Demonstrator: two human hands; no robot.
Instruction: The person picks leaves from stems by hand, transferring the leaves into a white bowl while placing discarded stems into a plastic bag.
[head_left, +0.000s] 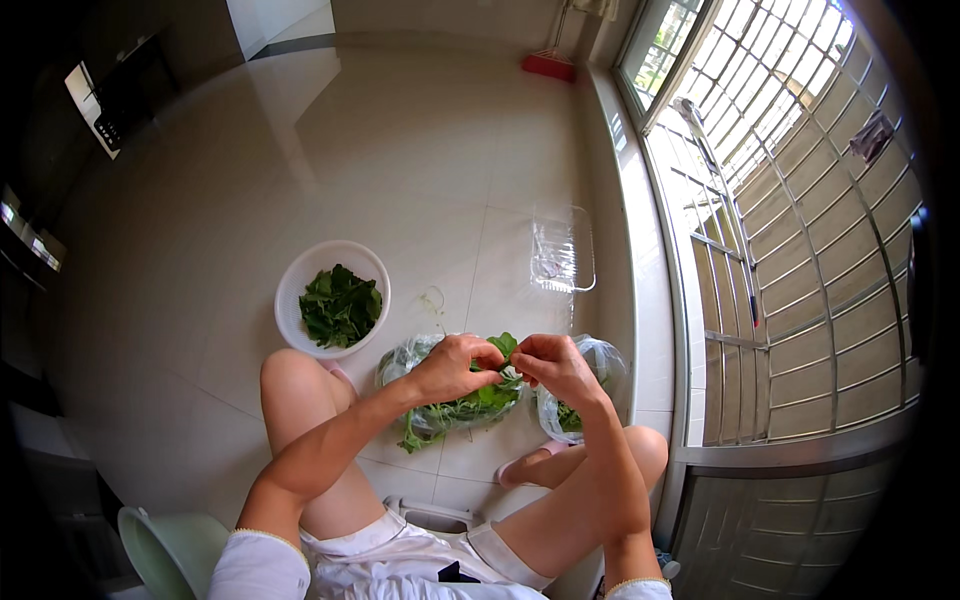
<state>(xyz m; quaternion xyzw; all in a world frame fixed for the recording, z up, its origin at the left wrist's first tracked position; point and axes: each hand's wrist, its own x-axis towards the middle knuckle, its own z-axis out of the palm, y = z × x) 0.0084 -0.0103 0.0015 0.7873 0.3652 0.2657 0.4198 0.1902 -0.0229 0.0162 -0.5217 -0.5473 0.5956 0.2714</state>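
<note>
My left hand (459, 367) and my right hand (553, 367) meet over an open plastic bag, pinching a leafy green sprig (504, 346) between their fingertips. Below them, the clear bag (397, 361) is full of green leafy stems (457, 409), some trailing onto the floor. Partly behind my right forearm stands a second clear bag (604, 360) with greens in its lower part. To the left, a white plastic colander (289, 304) holds a heap of dark green leaves (341, 306). A thin curly tendril (433, 301) lies above the first bag.
A clear plastic tray (562, 251) lies on the tiled floor by the wall. At lower left a pale green basin (169, 551) leans beside me. My knees and pink slippers (512, 471) flank the bags. A barred window (810, 262) runs along the right; a red broom (549, 65) stands far back.
</note>
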